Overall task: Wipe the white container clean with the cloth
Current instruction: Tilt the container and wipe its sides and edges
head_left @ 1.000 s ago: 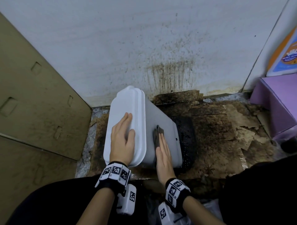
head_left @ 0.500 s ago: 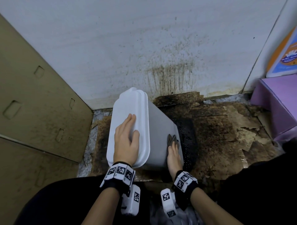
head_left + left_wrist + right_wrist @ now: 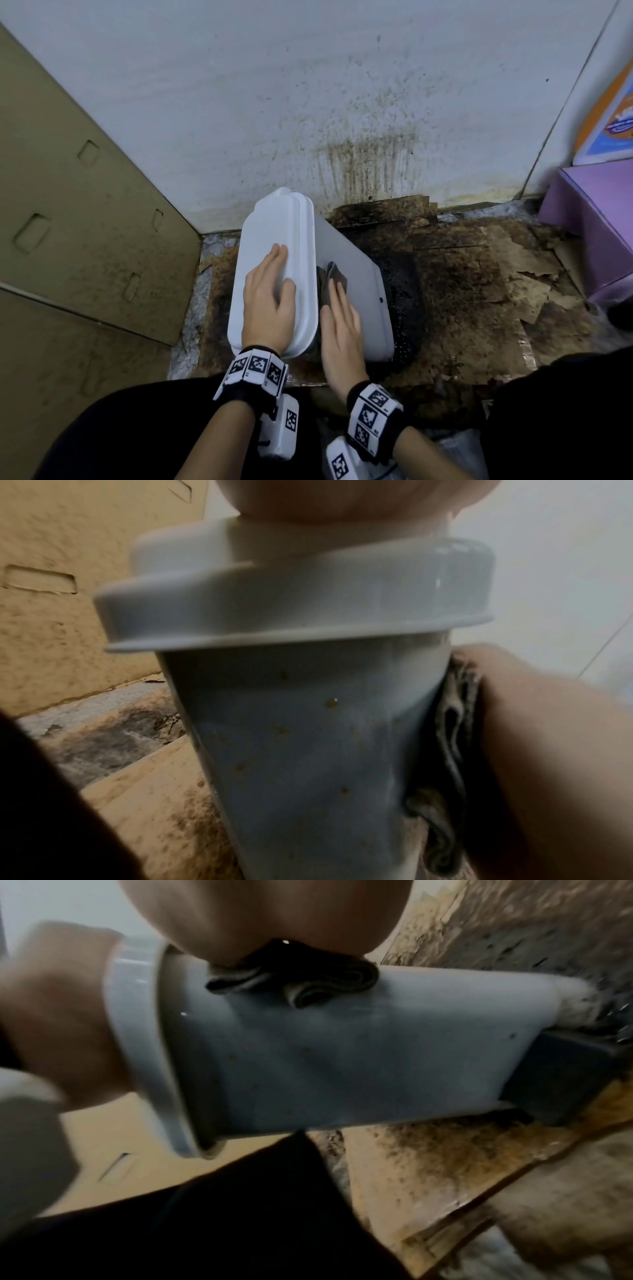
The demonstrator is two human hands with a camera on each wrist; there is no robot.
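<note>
Left hand [image 3: 269, 301] is lying flat, fingers straight, on the white container [image 3: 356, 274]; right hand [image 3: 340, 325] is flattening the cloth [image 3: 334, 274] against its side. Container's long axis is pointing toward the wall [image 3: 308, 85].

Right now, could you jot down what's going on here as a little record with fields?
Container: white container, lid on, standing on stained cardboard
Left hand: left hand flat on the lid
Right hand: right hand pressing the cloth against the container's side
Dirt: small brown specks on the near wall
Backdrop: splattered wall

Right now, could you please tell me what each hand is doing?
Left hand: open, flat on the white container.
Right hand: open, pressing the cloth against its side.
</note>
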